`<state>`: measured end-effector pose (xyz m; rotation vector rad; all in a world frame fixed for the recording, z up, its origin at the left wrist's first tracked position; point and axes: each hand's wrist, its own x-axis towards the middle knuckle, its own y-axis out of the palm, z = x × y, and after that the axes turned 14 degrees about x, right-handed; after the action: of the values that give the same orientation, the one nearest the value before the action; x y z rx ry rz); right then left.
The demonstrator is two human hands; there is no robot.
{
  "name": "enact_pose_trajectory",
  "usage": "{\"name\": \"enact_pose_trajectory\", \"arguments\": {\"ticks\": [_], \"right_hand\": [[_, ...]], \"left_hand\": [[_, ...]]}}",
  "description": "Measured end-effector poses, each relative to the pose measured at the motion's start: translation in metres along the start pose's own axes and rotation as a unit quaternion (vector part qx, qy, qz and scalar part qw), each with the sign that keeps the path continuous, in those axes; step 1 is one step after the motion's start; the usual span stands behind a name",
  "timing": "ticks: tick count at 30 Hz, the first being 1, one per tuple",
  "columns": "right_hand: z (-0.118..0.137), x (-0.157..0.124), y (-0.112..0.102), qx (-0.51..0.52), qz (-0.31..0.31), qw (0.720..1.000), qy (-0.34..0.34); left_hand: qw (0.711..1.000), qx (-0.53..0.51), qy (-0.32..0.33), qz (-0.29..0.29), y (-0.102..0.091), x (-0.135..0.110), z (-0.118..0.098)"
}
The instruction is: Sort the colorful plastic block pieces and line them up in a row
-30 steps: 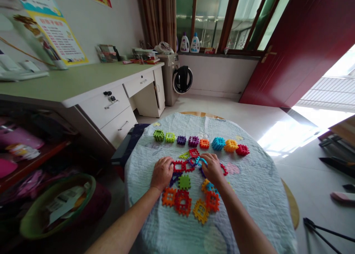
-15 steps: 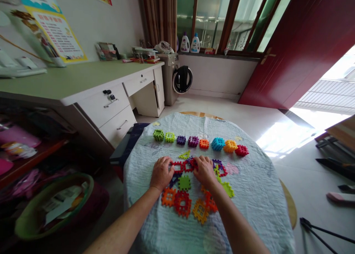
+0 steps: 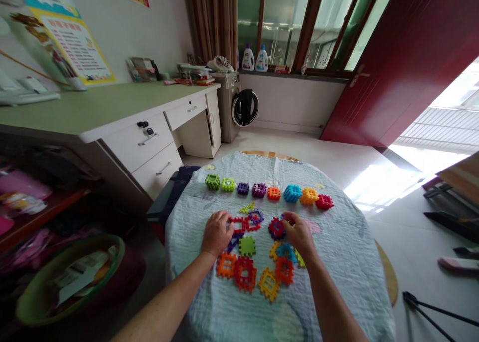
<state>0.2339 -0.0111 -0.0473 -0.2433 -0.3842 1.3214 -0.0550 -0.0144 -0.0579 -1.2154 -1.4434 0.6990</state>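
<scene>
Well, a red door stands open at the far right of the room, past a washing machine and a long desk. Nearer, a quilt covers a round table, with a row of eight plastic waffle blocks across its far side (the last one red). Below them lie looser flat pieces, some partly hidden by the hands. The left hand is narrowed, its fingertips touching a red square piece; whether it grips, I cannot tell. The right hand, fingers curled, sits just beside a red-and-purple block, farther right than a moment ago, leaving that block in plain view.
</scene>
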Motion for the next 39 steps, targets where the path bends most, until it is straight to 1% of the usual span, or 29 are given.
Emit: {"name": "enact_pose_trajectory", "arguments": {"ticks": [2,4,5,7,10,12,15,19,21,23,25,27,30,32,36,39], "right_hand": [[-0.002,0.005,-0.011,-0.076,-0.031,0.996,-0.032],[-0.004,0.010,-0.018,-0.159,-0.051,0.985,-0.033],[-0.005,0.013,-0.020,-0.198,-0.050,0.979,-0.020],[-0.006,0.016,-0.020,-0.260,-0.027,0.965,0.014],[-0.007,0.018,-0.015,-0.306,0.006,0.951,0.043],[-0.008,0.018,-0.012,-0.301,0.010,0.953,0.038],[-0.006,0.016,-0.009,-0.247,0.007,0.969,0.005],[0.005,0.013,-0.005,-0.131,-0.021,0.989,-0.068],[0.013,0.011,0.002,-0.087,-0.034,0.989,-0.111],[0.022,0.010,0.011,-0.073,-0.027,0.986,-0.144],[0.028,0.007,0.020,-0.091,0.006,0.983,-0.160],[0.031,0.002,0.026,-0.123,0.055,0.978,-0.161],[0.031,-0.008,0.025,-0.157,0.141,0.965,-0.158],[0.029,-0.014,0.020,-0.162,0.179,0.958,-0.157],[0.026,-0.019,0.011,-0.147,0.201,0.959,-0.139],[0.027,-0.016,0.011,-0.145,0.206,0.961,-0.117]], "left_hand": [[1.000,0.002,0.001,-0.002,0.000,0.000,0.000],[1.000,0.003,0.001,-0.003,0.000,0.000,0.000],[1.000,0.004,0.001,-0.003,0.000,0.000,0.000],[1.000,0.004,0.000,-0.005,0.000,0.000,0.000],[1.000,0.004,-0.001,-0.004,0.000,0.000,0.000],[1.000,0.004,-0.002,-0.001,0.000,0.000,0.000],[1.000,0.005,-0.004,0.001,0.001,0.000,0.000],[1.000,0.005,-0.005,0.002,0.000,0.000,0.000],[1.000,0.005,-0.005,0.005,0.000,0.000,-0.001],[1.000,0.005,-0.004,0.008,-0.001,0.000,-0.001],[1.000,0.005,-0.003,0.008,-0.002,0.001,-0.001],[1.000,0.005,-0.002,0.005,-0.003,0.001,-0.001],[1.000,0.004,-0.003,-0.001,-0.003,0.001,-0.001],[1.000,0.005,-0.004,-0.002,-0.003,0.001,-0.002],[1.000,0.005,-0.004,0.004,-0.003,0.001,-0.002],[1.000,0.006,-0.003,0.003,-0.003,0.001,-0.002]]}}
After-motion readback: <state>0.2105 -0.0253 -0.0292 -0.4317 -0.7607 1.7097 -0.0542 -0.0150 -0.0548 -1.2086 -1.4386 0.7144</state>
